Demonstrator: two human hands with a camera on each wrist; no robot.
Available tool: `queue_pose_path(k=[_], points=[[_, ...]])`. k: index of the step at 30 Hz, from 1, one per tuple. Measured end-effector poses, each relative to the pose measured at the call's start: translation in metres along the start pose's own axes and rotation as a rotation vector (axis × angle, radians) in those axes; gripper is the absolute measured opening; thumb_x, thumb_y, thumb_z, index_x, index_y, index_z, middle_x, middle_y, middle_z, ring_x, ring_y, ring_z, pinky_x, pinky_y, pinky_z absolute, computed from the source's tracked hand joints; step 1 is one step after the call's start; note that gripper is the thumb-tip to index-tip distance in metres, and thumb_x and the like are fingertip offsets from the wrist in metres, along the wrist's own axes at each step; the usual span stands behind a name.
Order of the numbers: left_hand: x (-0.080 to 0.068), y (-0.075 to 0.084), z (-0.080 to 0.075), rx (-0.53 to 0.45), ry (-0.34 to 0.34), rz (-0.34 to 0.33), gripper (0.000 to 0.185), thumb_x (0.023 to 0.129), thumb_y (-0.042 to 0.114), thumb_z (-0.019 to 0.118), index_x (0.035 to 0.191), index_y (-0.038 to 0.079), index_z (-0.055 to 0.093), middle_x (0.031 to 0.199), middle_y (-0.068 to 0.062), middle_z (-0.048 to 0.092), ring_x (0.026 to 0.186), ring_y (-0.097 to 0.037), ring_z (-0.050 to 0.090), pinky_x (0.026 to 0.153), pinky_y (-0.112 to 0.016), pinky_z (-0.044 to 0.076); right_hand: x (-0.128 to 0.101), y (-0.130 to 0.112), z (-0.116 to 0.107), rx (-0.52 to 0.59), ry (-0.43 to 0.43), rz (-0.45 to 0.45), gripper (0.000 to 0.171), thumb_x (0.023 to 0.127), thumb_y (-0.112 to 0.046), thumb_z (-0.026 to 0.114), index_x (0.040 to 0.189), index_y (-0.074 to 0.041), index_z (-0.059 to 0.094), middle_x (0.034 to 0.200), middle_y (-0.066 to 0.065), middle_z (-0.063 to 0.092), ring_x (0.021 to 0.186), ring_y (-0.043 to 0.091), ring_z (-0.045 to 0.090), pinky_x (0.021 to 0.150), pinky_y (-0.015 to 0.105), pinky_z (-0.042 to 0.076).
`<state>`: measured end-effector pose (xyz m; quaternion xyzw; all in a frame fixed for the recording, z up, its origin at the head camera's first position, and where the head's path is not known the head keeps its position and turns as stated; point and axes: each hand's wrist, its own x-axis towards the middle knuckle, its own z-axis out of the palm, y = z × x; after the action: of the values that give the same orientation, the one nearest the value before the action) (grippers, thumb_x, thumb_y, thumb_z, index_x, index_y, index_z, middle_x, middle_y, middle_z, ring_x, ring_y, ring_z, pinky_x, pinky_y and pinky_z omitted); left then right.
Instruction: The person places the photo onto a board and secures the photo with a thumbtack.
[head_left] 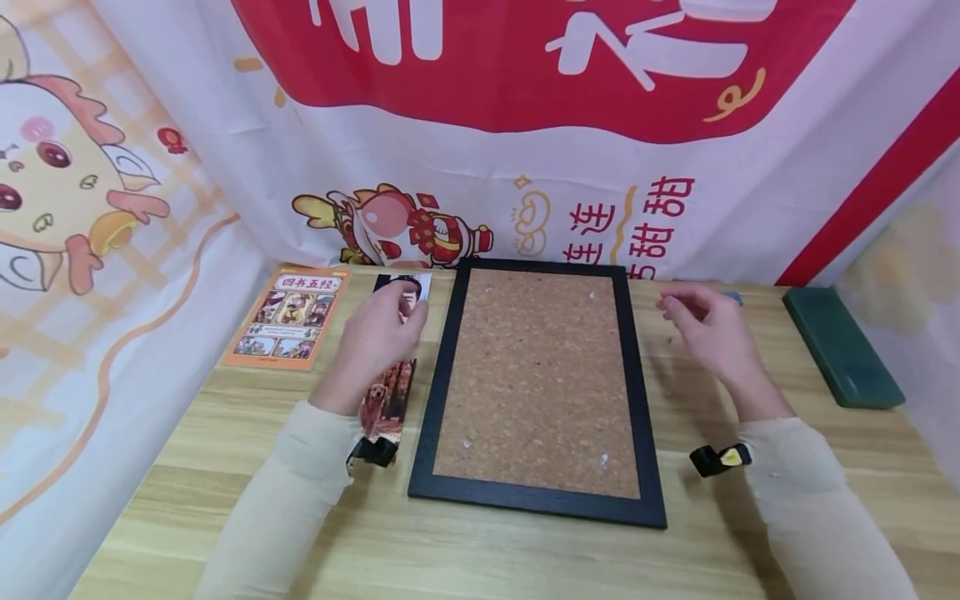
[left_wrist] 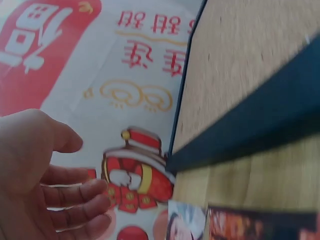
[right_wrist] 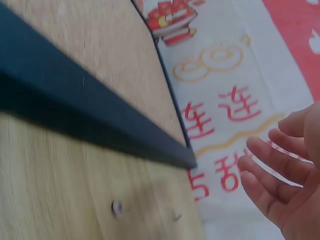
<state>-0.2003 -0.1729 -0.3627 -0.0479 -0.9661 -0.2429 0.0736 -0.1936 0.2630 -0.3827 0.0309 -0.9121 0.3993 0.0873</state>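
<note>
A cork board [head_left: 536, 375] in a black frame lies flat between the hands, with a clear push pin [head_left: 467, 443] near each corner. To its left, my left hand [head_left: 386, 325] hovers over a strip of photo cards [head_left: 390, 392], partly covering them. Its fingers are loosely bent with nothing between them, as the left wrist view shows the same hand [left_wrist: 55, 185]. On the other side, my right hand [head_left: 708, 329] hangs above the table beside the frame. In the right wrist view this hand [right_wrist: 285, 170] has relaxed, spread fingers and holds nothing. Small push pins [right_wrist: 116, 208] lie on the wood below it.
An orange booklet [head_left: 288, 317] lies at the far left by the cloth wall. A dark green rectangular case [head_left: 843, 346] sits at the right edge. Part of a small blue thing [head_left: 733, 297] shows behind the right hand. Printed cloth [head_left: 480, 167] hangs along the back.
</note>
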Motion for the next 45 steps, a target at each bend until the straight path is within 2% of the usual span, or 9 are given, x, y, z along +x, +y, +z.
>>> queue_pose_path(k=[5,9,11,18,25,30,33,38,45], points=[[0.009,-0.024,0.000,0.023,-0.076,-0.116,0.049,0.094,0.043,0.048,0.128,0.009,0.054,0.094,-0.006,0.059,0.079,-0.024,0.057,0.063,-0.038,0.045,0.008,0.023,-0.005,-0.038,-0.077,0.092,0.043,0.098,-0.042,0.046,0.123,-0.009,0.059,0.108,0.012,0.064,0.091,0.025,0.060,0.066,0.022,0.050],[0.018,-0.046,0.000,0.049,-0.164,-0.176,0.055,0.095,0.043,0.046,0.131,0.001,0.050,0.117,-0.019,0.058,0.105,-0.035,0.057,0.086,-0.049,0.046,0.014,0.042,-0.006,-0.093,-0.152,0.146,0.042,0.099,-0.039,0.046,0.124,-0.008,0.058,0.109,0.014,0.061,0.091,0.026,0.055,0.067,0.031,0.049],[0.022,-0.056,0.001,0.085,-0.198,-0.197,0.059,0.094,0.045,0.047,0.129,-0.003,0.050,0.123,-0.024,0.055,0.111,-0.038,0.054,0.092,-0.052,0.044,0.016,0.050,-0.005,-0.115,-0.192,0.165,0.041,0.098,-0.037,0.048,0.124,-0.007,0.057,0.110,0.015,0.059,0.092,0.027,0.054,0.067,0.033,0.049],[0.034,-0.075,0.012,0.205,-0.278,-0.296,0.067,0.089,0.058,0.051,0.112,-0.005,0.058,0.115,-0.024,0.055,0.091,-0.035,0.054,0.076,-0.051,0.046,0.023,0.068,-0.006,-0.165,-0.349,0.203,0.039,0.097,-0.036,0.053,0.124,-0.007,0.057,0.112,0.016,0.057,0.092,0.029,0.054,0.069,0.032,0.049],[0.045,-0.080,0.023,0.309,-0.319,-0.355,0.067,0.085,0.061,0.058,0.106,-0.003,0.062,0.110,-0.022,0.057,0.089,-0.034,0.053,0.073,-0.048,0.047,0.029,0.079,-0.006,-0.184,-0.420,0.226,0.036,0.095,-0.034,0.057,0.121,-0.009,0.060,0.114,0.016,0.056,0.095,0.029,0.051,0.073,0.033,0.047],[0.048,-0.087,0.023,0.248,-0.309,-0.375,0.053,0.085,0.055,0.062,0.090,0.002,0.061,0.087,-0.015,0.059,0.072,-0.028,0.053,0.060,-0.039,0.042,0.030,0.081,-0.005,-0.214,-0.425,0.221,0.036,0.093,-0.037,0.059,0.118,-0.011,0.063,0.115,0.015,0.057,0.098,0.030,0.048,0.078,0.039,0.043],[0.048,-0.091,0.021,0.181,-0.272,-0.352,0.048,0.086,0.048,0.065,0.091,0.001,0.058,0.087,-0.016,0.057,0.072,-0.028,0.053,0.060,-0.039,0.042,0.030,0.082,-0.003,-0.227,-0.410,0.212,0.035,0.093,-0.038,0.060,0.116,-0.011,0.064,0.115,0.015,0.058,0.099,0.030,0.048,0.081,0.042,0.042],[0.048,-0.099,0.021,0.067,-0.218,-0.295,0.045,0.091,0.034,0.061,0.111,-0.005,0.050,0.102,-0.021,0.055,0.090,-0.035,0.055,0.077,-0.048,0.045,0.029,0.083,0.002,-0.240,-0.401,0.176,0.034,0.093,-0.038,0.060,0.112,-0.010,0.065,0.112,0.015,0.060,0.098,0.030,0.049,0.083,0.043,0.042],[0.045,-0.108,0.019,-0.101,-0.198,-0.284,0.049,0.093,0.026,0.058,0.127,-0.006,0.043,0.119,-0.025,0.053,0.109,-0.038,0.051,0.094,-0.052,0.041,0.029,0.081,0.005,-0.248,-0.396,0.152,0.031,0.094,-0.036,0.058,0.109,-0.010,0.065,0.107,0.014,0.060,0.096,0.029,0.049,0.080,0.041,0.041]])
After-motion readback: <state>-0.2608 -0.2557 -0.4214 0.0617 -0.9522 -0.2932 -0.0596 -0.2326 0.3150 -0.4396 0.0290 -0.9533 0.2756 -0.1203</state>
